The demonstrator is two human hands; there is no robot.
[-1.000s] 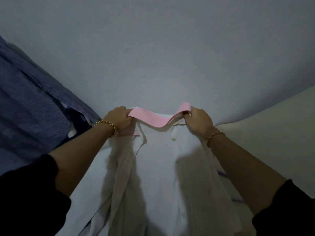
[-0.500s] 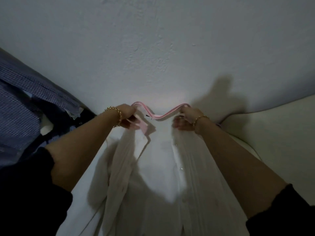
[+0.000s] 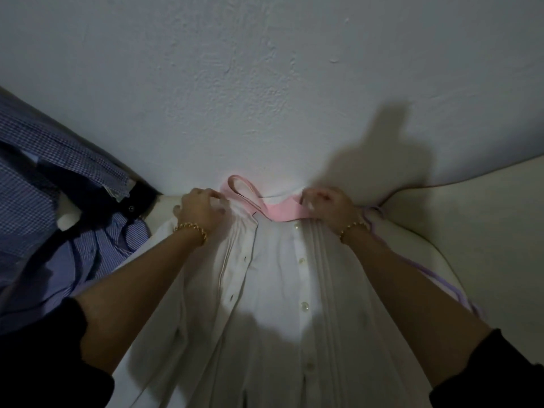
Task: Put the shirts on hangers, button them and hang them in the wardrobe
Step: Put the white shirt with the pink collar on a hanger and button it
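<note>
left hand and right hand each grip the white shirt with curled fingers at its pink collar, blue shirts lying left.

Nothing in this dim view carries writing, a brand or a number that can be read. A small pale tag at the collar of the blue checked cotton shirt may carry print, but it is too small and dark to make out
</note>
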